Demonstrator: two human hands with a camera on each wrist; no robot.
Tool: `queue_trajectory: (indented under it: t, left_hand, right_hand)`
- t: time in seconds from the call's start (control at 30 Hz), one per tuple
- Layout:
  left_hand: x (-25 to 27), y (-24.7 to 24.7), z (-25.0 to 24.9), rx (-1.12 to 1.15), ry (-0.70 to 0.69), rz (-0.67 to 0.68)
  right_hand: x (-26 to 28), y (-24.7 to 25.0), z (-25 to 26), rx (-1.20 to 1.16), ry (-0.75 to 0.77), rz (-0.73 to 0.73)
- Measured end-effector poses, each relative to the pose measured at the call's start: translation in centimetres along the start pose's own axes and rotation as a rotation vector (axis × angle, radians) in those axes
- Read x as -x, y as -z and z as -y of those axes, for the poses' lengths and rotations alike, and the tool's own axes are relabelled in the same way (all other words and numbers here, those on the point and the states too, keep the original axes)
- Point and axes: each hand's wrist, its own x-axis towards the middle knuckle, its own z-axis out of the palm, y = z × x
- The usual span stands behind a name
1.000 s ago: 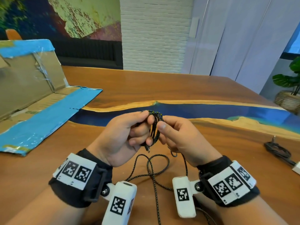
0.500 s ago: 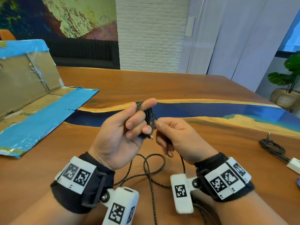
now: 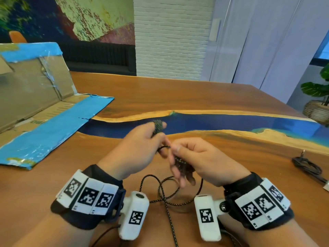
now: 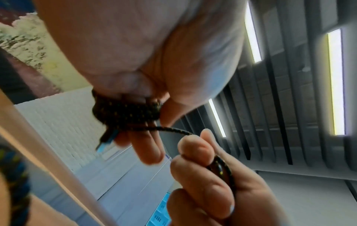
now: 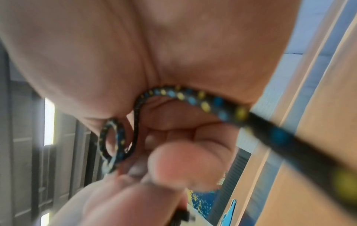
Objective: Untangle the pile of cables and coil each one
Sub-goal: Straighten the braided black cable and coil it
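Observation:
A black braided cable with yellow and blue flecks lies in loose loops on the wooden table between my wrists. My left hand holds a small bundle of coils of it wound around the fingers, above the table. My right hand grips the same cable just to the right; a short stretch runs between the two hands. The cable's plug end hangs below the left bundle.
An opened cardboard box with blue tape lies at the left. A second black cable, bundled, lies at the right edge of the table. A potted plant stands beyond the right edge.
My left hand has rolled palm-down, carrying the coil bundle over. My right hand has dropped lower and slid along the cable. The view has tilted slightly.

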Motion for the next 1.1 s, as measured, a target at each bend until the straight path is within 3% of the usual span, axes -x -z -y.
queue_trajectory:
  t: [0.1,0.2,0.4,0.5,0.67,0.8,0.93,1.03,1.1]
  left_hand:
    - [0.9,0.2,-0.6,-0.155,0.021,0.243]
    - [0.9,0.5,-0.8,-0.184,-0.020,0.276]
    - [0.1,0.8,0.1,0.130,-0.056,0.037]
    - [-0.2,0.7,0.2,0.162,-0.090,-0.095]
    - [-0.3,0.3,0.5,0.113,-0.095,-0.169]
    - [-0.5,0.6,0.7,0.112,-0.090,-0.205]
    - [-0.7,1.0,0.7,0.145,-0.108,-0.261]
    - [-0.7,0.9,0.5,0.210,-0.148,-0.315]
    - [-0.6,0.8,0.2,0.275,-0.169,-0.348]
  right_hand:
    - [0.0,1.1,-0.5,0.021,0.006,-0.107]
    - [0.0,1.7,-0.8,-0.028,-0.012,-0.151]
    - [-0.1,2.6,-1.0,-0.157,0.015,-0.372]
    - [0.0,2.7,-1.1,-0.029,0.068,-0.384]
    - [-0.4,1.3,-0.8,0.127,0.190,-0.375]
    - [-0.2,1.6,-0.2,0.144,0.358,-0.537]
    - [-0.1,4.1,-0.7,0.105,0.279,-0.837]
    - [-0.4,5.1,-2.0,0.197,0.173,-0.907]
    - [-0.6,5.0,-2.7,0.292,0.091,-0.863]
